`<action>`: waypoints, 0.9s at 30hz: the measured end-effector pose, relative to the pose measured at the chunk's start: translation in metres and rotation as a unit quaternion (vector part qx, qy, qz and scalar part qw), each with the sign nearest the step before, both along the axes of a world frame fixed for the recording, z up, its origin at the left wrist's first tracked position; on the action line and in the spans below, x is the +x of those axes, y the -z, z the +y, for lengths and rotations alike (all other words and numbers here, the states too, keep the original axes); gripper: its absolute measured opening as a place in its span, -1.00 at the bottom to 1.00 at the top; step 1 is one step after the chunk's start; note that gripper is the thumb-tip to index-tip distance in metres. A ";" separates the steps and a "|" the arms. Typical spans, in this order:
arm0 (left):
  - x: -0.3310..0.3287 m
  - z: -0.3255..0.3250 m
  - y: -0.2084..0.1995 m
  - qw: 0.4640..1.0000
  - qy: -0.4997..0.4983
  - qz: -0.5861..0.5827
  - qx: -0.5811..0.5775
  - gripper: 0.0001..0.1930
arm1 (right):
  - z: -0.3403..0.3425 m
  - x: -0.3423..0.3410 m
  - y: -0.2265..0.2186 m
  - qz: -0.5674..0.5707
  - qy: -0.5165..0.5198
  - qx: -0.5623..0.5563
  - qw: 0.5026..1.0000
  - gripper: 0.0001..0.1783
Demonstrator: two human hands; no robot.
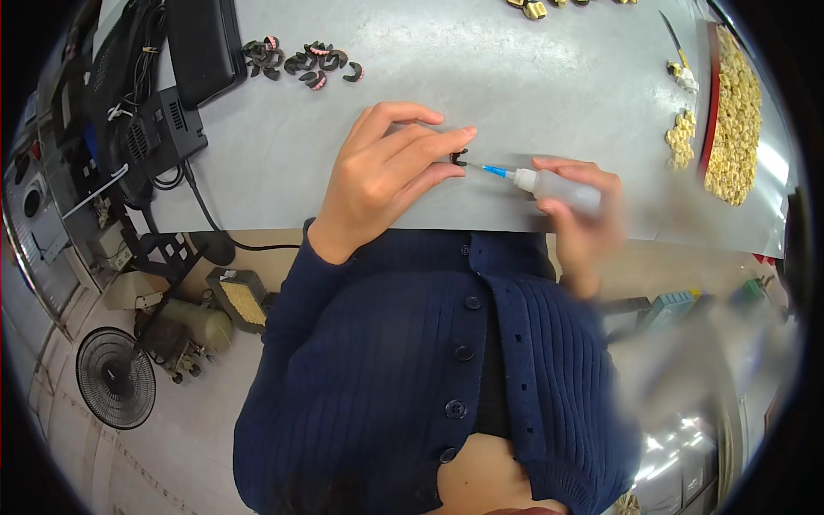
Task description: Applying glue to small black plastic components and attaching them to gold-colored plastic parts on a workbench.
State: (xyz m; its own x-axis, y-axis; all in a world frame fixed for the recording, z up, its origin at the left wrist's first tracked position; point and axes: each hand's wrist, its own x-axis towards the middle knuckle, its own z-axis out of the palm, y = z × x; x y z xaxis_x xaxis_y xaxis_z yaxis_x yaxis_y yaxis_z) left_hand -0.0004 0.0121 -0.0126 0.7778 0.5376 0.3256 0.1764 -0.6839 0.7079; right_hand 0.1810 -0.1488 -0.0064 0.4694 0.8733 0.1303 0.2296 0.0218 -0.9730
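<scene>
Between the thumb and fingertips of my left hand (378,176) is a small black piece (459,158), mostly covered by the fingers. My right hand (588,219), slightly blurred, is wrapped round a translucent white needle-tip squeeze bottle (565,190). The bottle lies tilted sideways, its blue tip pointing left. Its thin needle reaches right up to the black piece; whether they touch I cannot tell. Beyond my left hand, small black curved pieces (322,60), some with pink ridged parts, lie in two loose groups on the grey table (481,77).
A red-edged tray (734,120) full of small gold-coloured pieces stands at the right. Beside it lie loose gold pieces (681,139) and tweezers (676,41). A black device (167,120) with cables occupies the left. Below the table edge are a fan (116,378) and bins.
</scene>
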 end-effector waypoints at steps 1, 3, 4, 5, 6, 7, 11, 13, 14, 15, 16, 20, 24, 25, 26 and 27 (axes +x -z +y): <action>0.000 0.000 0.001 1.000 0.001 0.001 -0.001 -0.56 | 0.001 0.000 0.001 0.001 0.001 -0.001 1.000 -0.56; 0.000 0.001 0.001 1.000 0.002 0.000 0.002 -0.56 | 0.002 -0.002 0.002 -0.001 -0.002 0.001 1.000 -0.56; 0.000 0.002 -0.001 1.000 0.003 0.000 0.001 -0.56 | 0.002 -0.002 0.002 0.000 -0.002 0.000 1.000 -0.56; 0.001 0.003 -0.004 1.000 0.011 0.008 0.006 -0.54 | 0.003 -0.002 0.002 -0.001 -0.002 0.002 1.000 -0.57; 0.001 0.004 -0.006 1.000 0.019 0.017 0.011 -0.53 | 0.003 -0.002 0.002 -0.002 -0.002 0.003 1.000 -0.57; 0.001 0.003 -0.005 1.000 0.018 0.017 0.011 -0.53 | 0.003 -0.002 0.002 -0.001 -0.002 0.003 1.000 -0.57; 0.001 0.003 -0.005 1.000 0.016 0.015 0.009 -0.52 | 0.004 -0.002 0.002 -0.007 -0.003 0.000 1.000 -0.58; 0.001 0.003 -0.005 1.000 0.017 0.016 0.009 -0.52 | 0.005 -0.002 0.002 -0.012 -0.004 0.001 1.000 -0.58; 0.001 0.003 -0.005 1.000 0.017 0.015 0.008 -0.52 | 0.006 -0.001 0.001 -0.016 -0.007 0.000 1.000 -0.58; 0.001 0.003 -0.004 1.000 0.017 0.014 0.006 -0.52 | 0.006 -0.001 0.001 -0.020 -0.011 0.000 1.000 -0.58; 0.001 0.003 -0.005 1.000 0.017 0.014 0.006 -0.52 | 0.005 -0.001 0.001 -0.020 -0.011 0.000 1.000 -0.58; 0.001 0.003 -0.001 1.000 0.015 0.010 0.010 -0.54 | 0.005 -0.001 0.001 -0.017 -0.012 -0.002 1.000 -0.58; 0.000 0.002 0.001 1.000 0.011 0.003 0.010 -0.55 | 0.006 0.000 0.000 -0.024 -0.013 -0.004 1.000 -0.59; 0.000 0.002 0.001 1.000 0.011 0.003 0.010 -0.55 | 0.005 -0.001 0.000 -0.024 -0.013 -0.004 1.000 -0.59; 0.000 0.002 0.001 1.000 0.010 0.005 0.011 -0.55 | 0.005 -0.001 0.001 -0.013 -0.011 -0.007 1.000 -0.59; -0.001 0.001 0.001 1.000 0.009 0.006 0.011 -0.55 | 0.004 -0.001 0.001 -0.003 -0.010 -0.010 1.000 -0.59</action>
State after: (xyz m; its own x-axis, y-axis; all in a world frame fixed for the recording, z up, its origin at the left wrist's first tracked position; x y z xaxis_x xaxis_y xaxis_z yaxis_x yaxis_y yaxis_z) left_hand -0.0009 0.0135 -0.0139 0.7914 0.5161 0.3275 0.1726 -0.7028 0.6902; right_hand 0.1800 -0.1446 -0.0075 0.4515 0.8848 0.1148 0.2344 0.0065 -0.9721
